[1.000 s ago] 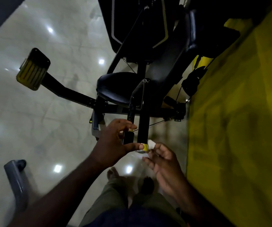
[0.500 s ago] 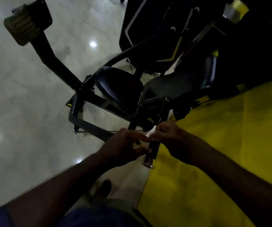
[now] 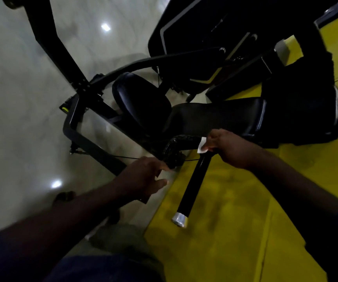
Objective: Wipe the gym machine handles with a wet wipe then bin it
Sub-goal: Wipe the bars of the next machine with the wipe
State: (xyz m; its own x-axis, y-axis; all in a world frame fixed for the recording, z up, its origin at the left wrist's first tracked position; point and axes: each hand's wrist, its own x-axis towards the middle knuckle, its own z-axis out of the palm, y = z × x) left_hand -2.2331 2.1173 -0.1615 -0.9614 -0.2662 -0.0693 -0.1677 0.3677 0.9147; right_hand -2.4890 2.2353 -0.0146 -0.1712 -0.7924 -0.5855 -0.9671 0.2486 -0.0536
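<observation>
At 3 o'clock off centre: R hand (image 3: 227,148) clamped on wet wipe (image 3: 201,147), which is pressed round the top of the black handle (image 3: 194,180). L hand (image 3: 143,178), at 7 o'clock, fingers loose, holds nothing. Change vs 0.5 s ago: hands were together at handle; now apart, L has let go. Judgement: R-only stroke toward silver end cap (image 3: 179,219) likely next; binning not yet due.

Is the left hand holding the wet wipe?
No, the right hand grips the wet wipe against the handle; the left hand is open and empty.
</observation>
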